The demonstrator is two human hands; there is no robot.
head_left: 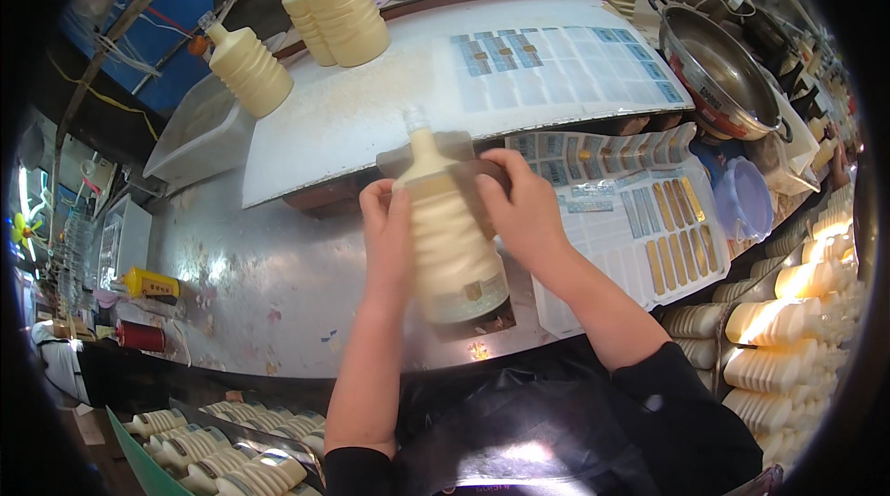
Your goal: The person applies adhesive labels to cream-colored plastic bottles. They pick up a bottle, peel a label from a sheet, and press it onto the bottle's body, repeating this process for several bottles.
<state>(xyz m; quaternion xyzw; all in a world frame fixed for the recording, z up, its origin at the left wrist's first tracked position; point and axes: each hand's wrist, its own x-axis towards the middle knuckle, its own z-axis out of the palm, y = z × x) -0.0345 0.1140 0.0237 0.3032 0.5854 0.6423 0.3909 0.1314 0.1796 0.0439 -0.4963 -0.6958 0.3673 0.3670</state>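
Observation:
A cream-coloured ribbed bottle with a clear neck stands tilted in front of me, slightly blurred. A small label shows near its base. My left hand grips the bottle's left side near the shoulder, thumb along it. At the right shoulder, my right hand is closed on a dark brown flat piece that lies against the bottle. Behind the neck, a greyish-brown edge shows; I cannot tell whether it belongs to the same piece.
Similar bottles stand on the white board, which carries a sheet of blue labels. Gold and blue strips lie on a white tray at right, near a purple basin and a metal pan. Many bottles are stacked at right.

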